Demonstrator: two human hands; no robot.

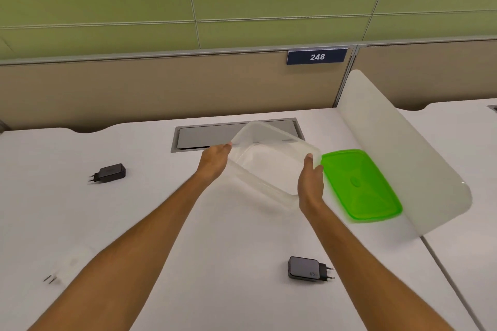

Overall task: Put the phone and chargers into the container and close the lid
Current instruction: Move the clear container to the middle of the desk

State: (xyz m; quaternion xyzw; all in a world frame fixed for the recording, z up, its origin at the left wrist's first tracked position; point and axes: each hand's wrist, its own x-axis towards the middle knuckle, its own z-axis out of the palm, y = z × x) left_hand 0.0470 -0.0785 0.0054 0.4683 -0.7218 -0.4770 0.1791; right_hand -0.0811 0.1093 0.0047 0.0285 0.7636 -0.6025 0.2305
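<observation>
A clear plastic container (271, 161) is tilted up off the white desk, held on both sides. My left hand (215, 159) grips its left rim and my right hand (310, 182) grips its right side. It looks empty. The green lid (361, 185) lies flat on the desk just right of it. A black charger (110, 173) lies at the left. A second black charger (306, 268) lies near the front, right of centre. A white charger (68, 267) lies at the front left, partly behind my left forearm. No phone is in view.
A grey cable hatch (204, 137) is set into the desk behind the container. A frosted white divider (403, 153) rises along the right, close to the lid. A beige partition with a sign reading 248 (317, 56) closes the back.
</observation>
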